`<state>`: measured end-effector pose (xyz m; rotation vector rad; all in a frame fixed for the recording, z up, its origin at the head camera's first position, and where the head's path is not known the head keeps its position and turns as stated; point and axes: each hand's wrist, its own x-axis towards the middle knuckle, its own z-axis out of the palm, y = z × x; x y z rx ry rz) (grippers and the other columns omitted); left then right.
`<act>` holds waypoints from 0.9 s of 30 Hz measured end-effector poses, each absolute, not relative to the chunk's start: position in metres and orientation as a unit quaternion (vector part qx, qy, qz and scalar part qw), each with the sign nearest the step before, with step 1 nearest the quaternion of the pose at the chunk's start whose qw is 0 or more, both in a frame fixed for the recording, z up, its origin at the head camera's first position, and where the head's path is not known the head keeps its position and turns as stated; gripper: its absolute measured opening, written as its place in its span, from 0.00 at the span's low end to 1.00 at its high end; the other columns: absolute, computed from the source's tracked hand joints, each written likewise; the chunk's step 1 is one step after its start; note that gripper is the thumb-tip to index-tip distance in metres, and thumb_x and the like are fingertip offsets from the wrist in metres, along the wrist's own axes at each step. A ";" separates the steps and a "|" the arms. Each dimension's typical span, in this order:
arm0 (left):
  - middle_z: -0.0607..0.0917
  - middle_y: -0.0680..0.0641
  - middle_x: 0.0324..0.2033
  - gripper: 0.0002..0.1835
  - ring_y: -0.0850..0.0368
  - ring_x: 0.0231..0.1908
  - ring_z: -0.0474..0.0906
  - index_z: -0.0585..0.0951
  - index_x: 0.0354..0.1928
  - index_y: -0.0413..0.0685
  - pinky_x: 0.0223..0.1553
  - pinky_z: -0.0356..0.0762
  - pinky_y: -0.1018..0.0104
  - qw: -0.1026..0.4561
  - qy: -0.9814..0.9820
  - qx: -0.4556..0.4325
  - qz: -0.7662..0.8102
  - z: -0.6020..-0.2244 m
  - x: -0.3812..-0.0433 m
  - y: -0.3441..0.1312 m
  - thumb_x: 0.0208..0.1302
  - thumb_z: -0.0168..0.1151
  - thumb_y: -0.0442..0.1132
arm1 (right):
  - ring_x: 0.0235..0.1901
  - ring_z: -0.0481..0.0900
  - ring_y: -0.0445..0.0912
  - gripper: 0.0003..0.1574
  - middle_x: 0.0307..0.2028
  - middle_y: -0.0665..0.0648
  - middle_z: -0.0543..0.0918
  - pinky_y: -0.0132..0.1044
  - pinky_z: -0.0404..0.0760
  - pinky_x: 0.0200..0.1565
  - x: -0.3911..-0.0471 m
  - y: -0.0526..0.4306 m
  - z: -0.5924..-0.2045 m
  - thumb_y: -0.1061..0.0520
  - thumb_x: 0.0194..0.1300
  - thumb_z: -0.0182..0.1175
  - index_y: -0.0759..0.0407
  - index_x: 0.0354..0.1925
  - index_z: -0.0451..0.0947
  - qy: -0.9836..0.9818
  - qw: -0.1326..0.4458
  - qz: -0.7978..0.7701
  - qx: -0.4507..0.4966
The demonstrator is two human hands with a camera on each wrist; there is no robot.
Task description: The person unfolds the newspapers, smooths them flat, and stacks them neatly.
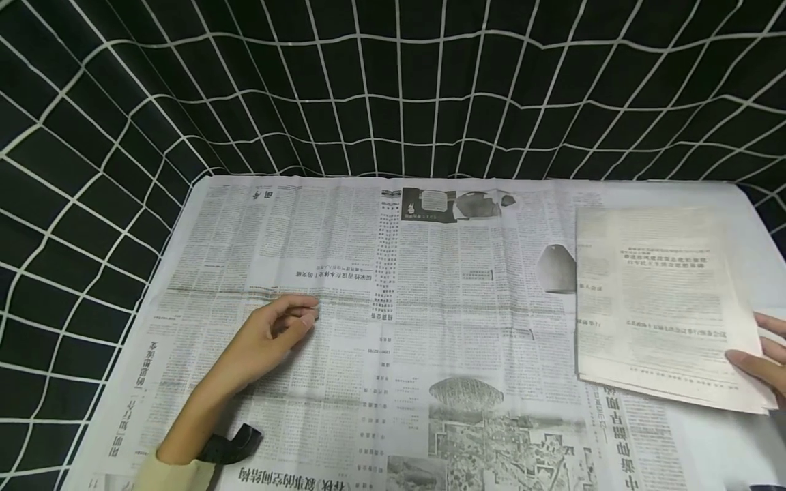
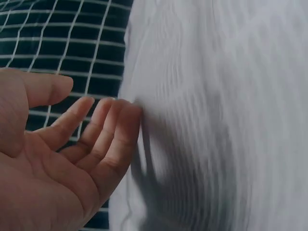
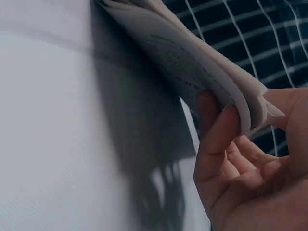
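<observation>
The right hand (image 1: 764, 354) grips a folded bundle of thin off-white newspaper with grey print (image 1: 663, 300) by its near right corner. The thumb is on top and fingers are tucked under. The left hand (image 1: 279, 331) holds nothing. Its fingers are loose and a little bent, just over the left part of a big grey-white newspaper sheet spread flat (image 1: 344, 368). I can't tell if the fingertips touch it.

The folded bundle is at the right side of the scene, over the right part of the spread sheet. Its held edge is up off the table, with a dark shadow under it. I can't tell if its far end rests on anything.

The bundle should be light and soft. It looks floppy, as its layers bend and come apart at the corner, so they may slide on each other. Thin paper could tear or crease if pulled hard. A good hold would pinch all the layers at once, or use both hands on the left and right edges.

A smooth white table (image 1: 712, 443) shows at the near right. Past the far and left edges hangs black cloth with white grid lines (image 1: 393, 88).
</observation>
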<state>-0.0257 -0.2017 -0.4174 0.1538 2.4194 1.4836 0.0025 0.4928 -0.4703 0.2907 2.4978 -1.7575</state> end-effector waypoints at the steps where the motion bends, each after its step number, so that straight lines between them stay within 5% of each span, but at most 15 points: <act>1: 0.86 0.39 0.55 0.20 0.51 0.51 0.85 0.78 0.68 0.41 0.49 0.84 0.71 0.149 0.843 0.057 0.514 -0.417 -0.024 -0.198 0.80 0.60 0.41 | 0.35 0.86 0.23 0.45 0.45 0.19 0.81 0.28 0.86 0.30 0.005 0.489 -0.472 0.66 0.80 0.54 0.34 0.80 0.50 0.806 0.042 -0.584 0.081; 5: 0.87 0.41 0.54 0.20 0.53 0.51 0.86 0.79 0.66 0.42 0.53 0.83 0.71 0.157 0.845 0.063 0.508 -0.417 -0.019 -0.183 0.79 0.60 0.43 | 0.38 0.89 0.28 0.41 0.48 0.26 0.84 0.32 0.88 0.31 0.017 0.455 -0.462 0.76 0.75 0.53 0.32 0.65 0.62 0.758 0.066 -0.646 0.061; 14: 0.90 0.47 0.51 0.19 0.58 0.47 0.86 0.82 0.64 0.49 0.53 0.82 0.67 0.205 0.829 0.087 0.513 -0.423 -0.008 -0.138 0.78 0.62 0.47 | 0.41 0.89 0.30 0.39 0.50 0.26 0.83 0.32 0.89 0.34 0.042 0.390 -0.449 0.74 0.74 0.57 0.32 0.62 0.65 0.790 0.113 -0.599 0.063; 18: 0.91 0.48 0.49 0.17 0.58 0.46 0.87 0.82 0.63 0.49 0.50 0.83 0.68 0.215 0.821 0.109 0.517 -0.424 -0.006 -0.123 0.78 0.62 0.44 | 0.40 0.89 0.32 0.28 0.47 0.23 0.82 0.33 0.89 0.36 0.048 0.371 -0.447 0.69 0.78 0.55 0.53 0.69 0.65 0.818 0.134 -0.555 0.075; 21: 0.91 0.49 0.47 0.16 0.59 0.45 0.87 0.83 0.63 0.50 0.48 0.84 0.68 0.223 0.817 0.114 0.519 -0.424 -0.004 -0.116 0.77 0.62 0.41 | 0.37 0.88 0.32 0.29 0.43 0.21 0.80 0.32 0.89 0.35 0.052 0.353 -0.445 0.60 0.82 0.52 0.72 0.73 0.60 0.860 0.137 -0.479 0.113; 24: 0.91 0.50 0.46 0.16 0.60 0.44 0.87 0.83 0.62 0.51 0.47 0.84 0.69 0.233 0.816 0.121 0.516 -0.425 0.000 -0.111 0.77 0.62 0.42 | 0.31 0.89 0.37 0.39 0.39 0.33 0.87 0.36 0.88 0.31 0.052 0.340 -0.443 0.45 0.85 0.49 0.75 0.75 0.59 0.874 0.136 -0.442 0.153; 27: 0.91 0.50 0.45 0.16 0.60 0.44 0.86 0.83 0.62 0.52 0.47 0.84 0.68 0.242 0.815 0.131 0.511 -0.425 0.004 -0.106 0.78 0.61 0.44 | 0.29 0.90 0.38 0.46 0.50 0.66 0.90 0.37 0.89 0.29 0.052 0.331 -0.444 0.40 0.83 0.51 0.67 0.81 0.53 0.872 0.107 -0.447 0.167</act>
